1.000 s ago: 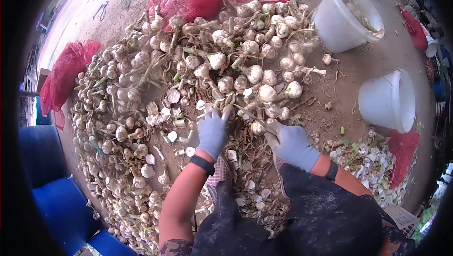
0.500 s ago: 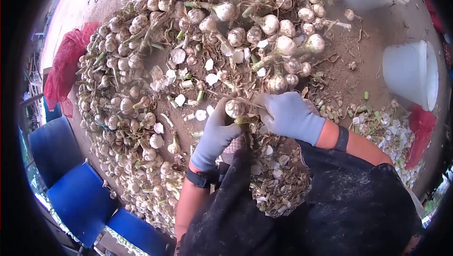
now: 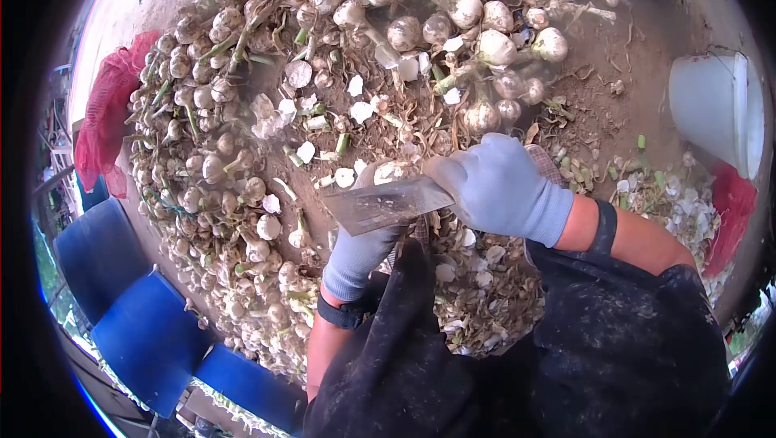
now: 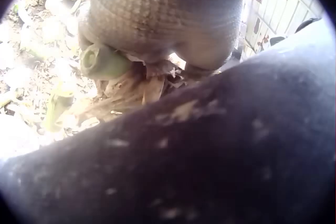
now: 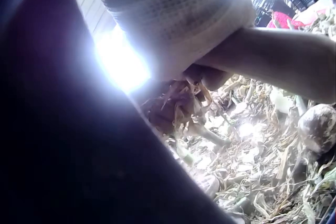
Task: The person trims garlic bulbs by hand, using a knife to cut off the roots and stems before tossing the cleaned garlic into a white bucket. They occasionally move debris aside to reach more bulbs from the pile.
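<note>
A grey-white glove covers each hand. My left hand [image 3: 356,260] grips a garlic bulb [image 3: 391,171] in front of the knees; the knife partly hides both. In the left wrist view a cut green stalk [image 4: 105,62] sticks out beneath the gloved fingers [image 4: 163,19]. The right hand [image 3: 505,187] holds a broad-bladed knife [image 3: 388,205], its flat face turned up and its blade lying across the left hand in the head view. From the right wrist, the knife [image 5: 278,58] reaches out past the glove, with dry roots and leaves below it.
Heaped garlic bulbs [image 3: 234,220] spread ahead and to the left. Peelings [image 3: 485,301] lie between the feet, more scraps [image 3: 663,204] at the right. White buckets [image 3: 711,107] stand right, blue barrels [image 3: 149,341] left, and a red mesh bag [image 3: 113,115] lies far left.
The left hand has picked up a garlic bulb from the heap and drawn it toward the body. The knife has come over to it and turned from edge-on to flat. The head view has tipped downward.
</note>
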`<state>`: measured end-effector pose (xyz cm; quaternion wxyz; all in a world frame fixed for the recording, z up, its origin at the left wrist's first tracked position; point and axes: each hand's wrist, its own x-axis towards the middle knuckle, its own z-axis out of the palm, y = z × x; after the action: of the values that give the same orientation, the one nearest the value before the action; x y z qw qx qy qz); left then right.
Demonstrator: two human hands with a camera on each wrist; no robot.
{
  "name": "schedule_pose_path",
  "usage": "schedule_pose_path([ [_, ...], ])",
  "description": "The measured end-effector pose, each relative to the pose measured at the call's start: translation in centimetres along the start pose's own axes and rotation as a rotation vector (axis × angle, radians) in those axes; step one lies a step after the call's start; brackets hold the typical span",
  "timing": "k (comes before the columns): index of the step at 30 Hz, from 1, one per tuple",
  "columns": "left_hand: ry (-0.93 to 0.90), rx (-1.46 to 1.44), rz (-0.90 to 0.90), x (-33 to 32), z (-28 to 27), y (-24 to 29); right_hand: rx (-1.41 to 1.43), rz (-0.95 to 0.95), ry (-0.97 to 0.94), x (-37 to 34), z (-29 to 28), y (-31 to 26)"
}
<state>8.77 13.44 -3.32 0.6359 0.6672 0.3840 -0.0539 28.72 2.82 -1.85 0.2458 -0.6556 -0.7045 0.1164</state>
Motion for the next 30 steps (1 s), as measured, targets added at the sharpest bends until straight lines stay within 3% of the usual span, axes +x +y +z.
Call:
schedule_pose_path([
  [2,-0.007,-0.051,-0.063,-0.3,-0.1,0.3,0.008,0.01,0.03,0.1,-0.1,0.1],
  [4,0.014,0.127,0.125,-0.5,-0.2,1.1,0.012,0.009,0.066,0.6,-0.4,0.1],
  [5,0.015,0.129,0.126,-0.7,-0.2,1.4,-0.001,0.007,0.104,0.7,-0.8,-0.1],
  [7,0.037,-0.19,-0.012,-1.3,-0.2,2.6,-0.016,0.008,0.146,0.8,-0.4,0.5],
  [8,0.073,-0.305,-0.194,-1.5,0.1,7.2,-0.02,0.246,-0.039,0.7,0.6,2.0],
  [9,0.082,-0.207,0.015,-2.5,0.5,7.7,-0.027,0.481,-0.222,0.4,1.3,3.2],
  [10,0.152,-0.105,0.146,-2.3,0.2,6.5,-0.058,0.479,-0.084,-0.6,1.1,4.3],
  [11,0.261,-0.002,0.298,-0.9,-0.6,4.8,0.102,0.463,0.096,-0.7,-0.1,3.5],
  [12,0.33,0.246,0.43,0.1,-1.6,4.8,0.155,0.433,0.081,-0.2,-1.2,2.4],
  [15,0.446,0.149,0.327,0.8,-1.6,3.0,0.175,0.388,0.026,0.6,-2.1,0.6],
  [17,0.448,0.086,0.296,1.2,-1.7,2.1,0.21,0.469,-0.053,0.9,-2.0,0.4],
  [19,0.466,-0.29,0.103,1.4,-1.5,2.4,0.237,0.433,0.004,1.4,-2.6,0.2],
  [21,0.331,-0.731,0.12,1.2,-0.9,4.0,0.201,0.299,0.1,2.2,-2.9,-0.1],
  [23,0.102,-0.9,0.132,-1.0,-2.1,4.7,0.166,0.333,0.064,1.4,-0.4,1.3],
  [24,-0.07,-1.042,0.212,-2.6,-3.1,5.1,0.105,0.446,-0.058,0.1,0.7,2.6],
  [25,0.039,-0.748,0.026,-4.4,-5.0,4.3,0.034,0.549,-0.164,-0.1,1.2,3.8],
  [26,0.12,-0.069,-0.093,-5.2,-7.3,2.4,0.046,0.562,-0.123,0.0,-0.5,2.9],
  [27,-0.035,0.522,-0.2,-5.9,-9.4,1.6,0.059,0.573,-0.129,-0.6,-1.6,1.9],
  [29,-0.269,0.97,-0.175,-6.0,-12.7,1.0,0.147,0.471,-0.049,0.2,-2.8,1.8],
  [30,-0.048,0.789,-0.043,-4.7,-13.5,1.3,0.157,0.486,-0.053,0.5,-2.6,1.6],
])
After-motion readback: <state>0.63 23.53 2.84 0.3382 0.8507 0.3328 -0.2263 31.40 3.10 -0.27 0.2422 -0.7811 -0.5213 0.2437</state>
